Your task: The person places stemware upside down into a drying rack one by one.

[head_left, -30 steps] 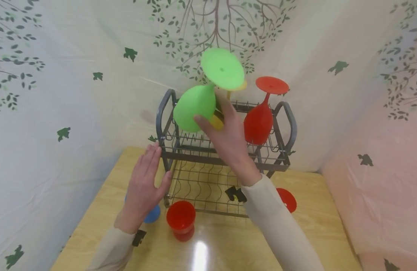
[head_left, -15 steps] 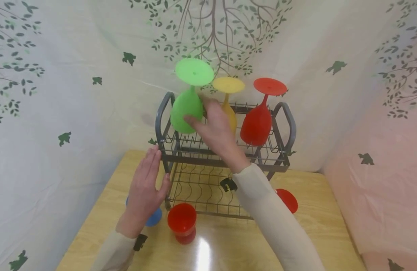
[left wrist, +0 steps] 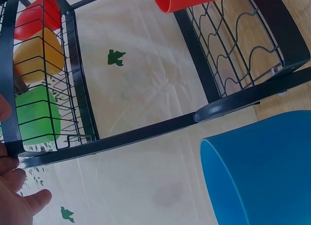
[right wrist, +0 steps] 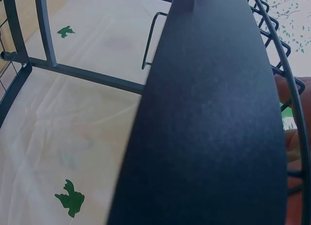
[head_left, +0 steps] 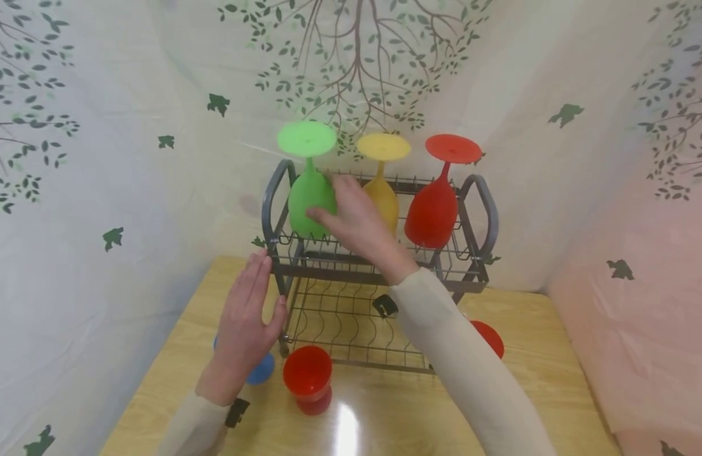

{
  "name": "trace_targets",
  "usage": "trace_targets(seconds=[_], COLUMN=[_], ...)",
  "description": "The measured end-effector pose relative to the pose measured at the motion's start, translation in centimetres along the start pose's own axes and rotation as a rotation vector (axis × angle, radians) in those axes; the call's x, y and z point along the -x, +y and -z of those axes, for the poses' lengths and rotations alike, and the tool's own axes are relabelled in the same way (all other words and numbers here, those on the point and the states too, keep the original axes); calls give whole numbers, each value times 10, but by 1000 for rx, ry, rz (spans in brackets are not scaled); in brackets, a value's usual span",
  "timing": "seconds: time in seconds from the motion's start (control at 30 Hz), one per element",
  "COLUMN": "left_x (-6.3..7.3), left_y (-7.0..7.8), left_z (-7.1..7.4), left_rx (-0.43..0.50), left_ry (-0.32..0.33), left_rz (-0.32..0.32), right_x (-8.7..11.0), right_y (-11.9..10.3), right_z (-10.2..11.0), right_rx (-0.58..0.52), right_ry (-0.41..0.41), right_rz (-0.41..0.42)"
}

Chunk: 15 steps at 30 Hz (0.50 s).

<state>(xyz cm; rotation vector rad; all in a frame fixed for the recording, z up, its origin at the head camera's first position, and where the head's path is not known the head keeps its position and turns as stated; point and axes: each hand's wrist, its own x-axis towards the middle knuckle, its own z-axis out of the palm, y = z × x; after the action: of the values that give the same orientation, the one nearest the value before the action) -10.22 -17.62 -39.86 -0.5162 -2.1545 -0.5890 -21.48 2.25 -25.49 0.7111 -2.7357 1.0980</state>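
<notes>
1. The right hand [head_left: 356, 221] is curling its fingers round the upturned green goblet [head_left: 309, 190] on the rack [head_left: 478, 209].
2. The left hand [head_left: 245, 316] is resting flat, fingers straight, against the rack's near leg, with the blue cup [left wrist: 262, 166] just below.

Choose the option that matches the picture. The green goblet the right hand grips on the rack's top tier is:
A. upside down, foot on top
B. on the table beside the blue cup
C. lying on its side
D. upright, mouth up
A: the green goblet stands inverted on the wire rack, its round foot uppermost, with the right hand round its bowl.
</notes>
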Motion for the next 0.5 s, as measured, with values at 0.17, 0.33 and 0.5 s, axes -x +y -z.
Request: trace_targets(seconds=[0.17,0.33,0.5], left_x=[1,-1,-1], left_y=[0,2,2], left_z=[0,1,3], left_rx=[6,-1,-20], left_ry=[-1,-13,-23], left_rz=[2,1,9], right_x=[-2,-4,-3], right_y=[1,2,0], right_z=[-1,0,0], right_rx=[0,7,2], right_ry=[-22,-44,-64], right_rz=[-13,-39,-71])
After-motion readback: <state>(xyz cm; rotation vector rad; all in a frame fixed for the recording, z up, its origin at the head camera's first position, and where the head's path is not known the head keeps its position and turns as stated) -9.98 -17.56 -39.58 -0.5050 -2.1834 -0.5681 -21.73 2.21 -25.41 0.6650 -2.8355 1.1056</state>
